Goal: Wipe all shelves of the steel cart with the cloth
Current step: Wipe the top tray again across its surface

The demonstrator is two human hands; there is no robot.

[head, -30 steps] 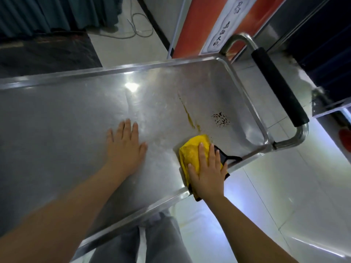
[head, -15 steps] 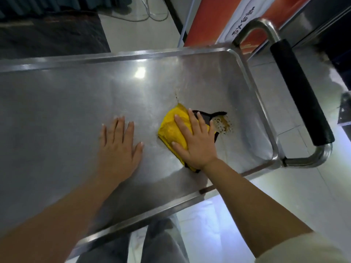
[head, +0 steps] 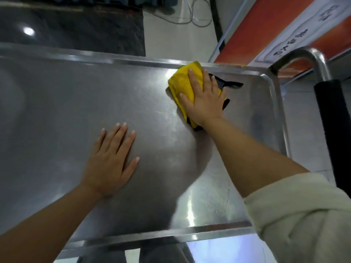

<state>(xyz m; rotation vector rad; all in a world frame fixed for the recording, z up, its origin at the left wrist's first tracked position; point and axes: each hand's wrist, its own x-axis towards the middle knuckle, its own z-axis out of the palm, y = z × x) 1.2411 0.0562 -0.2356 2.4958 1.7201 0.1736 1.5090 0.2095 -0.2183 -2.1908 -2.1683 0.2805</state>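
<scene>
Steel fills the view: the cart's top shelf (head: pixel 57 103), with a black-gripped handle (head: pixel 330 126) at its right end. The right hand (head: pixel 204 99) presses flat, fingers straight, on a yellow cloth (head: pixel 182 82) against the far rim. The left hand (head: pixel 110 160) lies flat on bare steel, well apart from the cloth.

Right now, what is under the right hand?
The right hand presses flat on the yellow cloth, which lies on the top shelf by its far rim. The steel beneath the cloth is covered, so any stain cannot be seen.
</scene>
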